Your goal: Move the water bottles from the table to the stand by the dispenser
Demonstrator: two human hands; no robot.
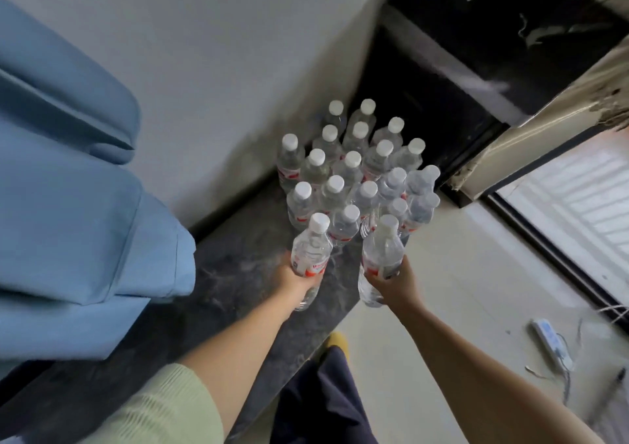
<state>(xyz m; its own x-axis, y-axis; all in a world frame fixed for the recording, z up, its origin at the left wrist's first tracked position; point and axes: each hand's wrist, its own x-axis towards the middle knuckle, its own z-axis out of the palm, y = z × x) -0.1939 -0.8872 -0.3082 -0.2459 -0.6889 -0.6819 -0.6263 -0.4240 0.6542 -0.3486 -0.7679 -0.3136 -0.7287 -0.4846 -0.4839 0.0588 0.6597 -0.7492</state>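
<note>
Left hand (295,278) is gripping one clear water bottle (311,251) around its label, fingers curling under it, at lower centre of the frame. Right hand (391,282) is gripping a second bottle (381,256) the same way, just right of the first. Both are carrying clear liquid, white caps on, tilting slightly toward the camera. Just above them a cluster of standing bottles (357,171) is crowding the dark stone ledge (238,273) at frame centre: about nineteen white caps counted, some overlapping, packed touching. A blue sofa (68,205) is filling the left of the frame.
</note>
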